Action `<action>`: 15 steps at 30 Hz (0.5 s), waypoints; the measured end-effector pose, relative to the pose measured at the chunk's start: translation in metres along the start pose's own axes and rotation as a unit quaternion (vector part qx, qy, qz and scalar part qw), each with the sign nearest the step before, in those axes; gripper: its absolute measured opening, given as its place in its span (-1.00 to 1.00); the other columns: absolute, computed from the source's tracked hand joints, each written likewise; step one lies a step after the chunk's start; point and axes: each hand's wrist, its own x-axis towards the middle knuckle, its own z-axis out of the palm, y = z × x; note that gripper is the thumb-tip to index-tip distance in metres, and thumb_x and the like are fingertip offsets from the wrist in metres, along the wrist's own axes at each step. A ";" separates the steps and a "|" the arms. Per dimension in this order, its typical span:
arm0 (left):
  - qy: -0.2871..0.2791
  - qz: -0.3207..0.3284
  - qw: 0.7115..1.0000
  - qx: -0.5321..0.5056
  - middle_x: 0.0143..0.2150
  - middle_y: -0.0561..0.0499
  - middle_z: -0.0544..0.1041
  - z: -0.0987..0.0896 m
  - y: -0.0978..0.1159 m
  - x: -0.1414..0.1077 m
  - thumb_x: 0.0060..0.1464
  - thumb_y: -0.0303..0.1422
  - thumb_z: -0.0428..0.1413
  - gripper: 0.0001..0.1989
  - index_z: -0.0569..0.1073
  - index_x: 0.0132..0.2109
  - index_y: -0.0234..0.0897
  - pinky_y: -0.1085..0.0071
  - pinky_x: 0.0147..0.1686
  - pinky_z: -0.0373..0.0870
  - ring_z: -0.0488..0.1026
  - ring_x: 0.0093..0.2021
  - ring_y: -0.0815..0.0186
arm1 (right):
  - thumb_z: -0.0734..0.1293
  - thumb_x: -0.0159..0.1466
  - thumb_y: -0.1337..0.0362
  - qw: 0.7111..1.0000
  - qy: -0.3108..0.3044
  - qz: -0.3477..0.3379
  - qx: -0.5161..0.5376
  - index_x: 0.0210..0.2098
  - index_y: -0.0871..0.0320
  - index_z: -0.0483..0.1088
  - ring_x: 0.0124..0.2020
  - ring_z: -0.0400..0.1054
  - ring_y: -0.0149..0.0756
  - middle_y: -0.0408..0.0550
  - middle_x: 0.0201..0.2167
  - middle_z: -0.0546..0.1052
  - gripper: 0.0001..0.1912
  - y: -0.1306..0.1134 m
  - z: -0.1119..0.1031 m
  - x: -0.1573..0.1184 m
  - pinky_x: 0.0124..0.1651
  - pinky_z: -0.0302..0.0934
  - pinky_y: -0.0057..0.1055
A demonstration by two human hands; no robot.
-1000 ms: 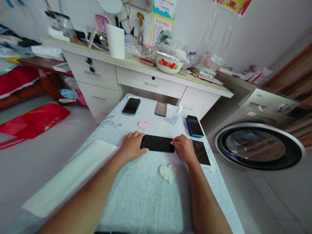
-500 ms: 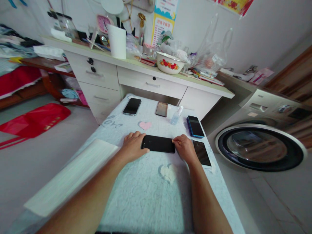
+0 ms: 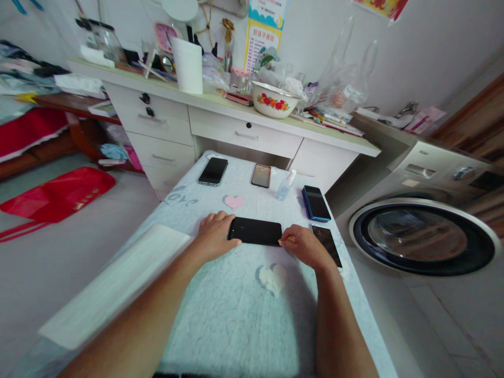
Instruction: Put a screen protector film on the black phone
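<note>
black phone (image 3: 255,231): flat, oblong | left fingers (image 3: 219,216) hold end | right fingers (image 3: 289,231) pinched, corner

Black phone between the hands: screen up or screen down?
Screen down, it seems: the upward side of the black phone shows small camera-like marks near the left hand.

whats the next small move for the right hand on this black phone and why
I'd probably run the right hand along the short right edge of the black phone, away from the person: its fingertips are bunched at the near right corner, and the left hand steadies the opposite end.
</note>
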 end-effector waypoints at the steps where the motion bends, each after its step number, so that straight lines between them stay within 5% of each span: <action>1: 0.001 0.000 1.000 0.001 0.04 -0.09 0.36 0.001 0.000 0.000 -0.07 -0.10 0.09 -0.38 0.27 0.15 -0.20 0.23 0.02 0.17 0.27 0.01 0.07 | 0.33 0.15 0.31 1.000 0.000 0.000 -0.002 -0.43 0.18 0.50 -0.37 0.34 -0.35 -0.07 -0.41 0.49 -0.89 -0.001 0.001 0.000 -0.31 0.13 -0.48; 15: -0.003 -0.006 1.000 0.002 0.03 -0.09 0.36 -0.002 0.002 0.000 -0.08 -0.09 0.09 -0.42 0.31 0.10 -0.18 0.23 0.00 0.16 0.27 0.01 0.07 | 0.33 0.18 0.34 0.997 0.022 -0.078 0.020 -0.41 0.16 0.48 -0.38 0.31 -0.40 -0.09 -0.40 0.45 -0.92 -0.011 0.022 0.006 -0.29 0.13 -0.49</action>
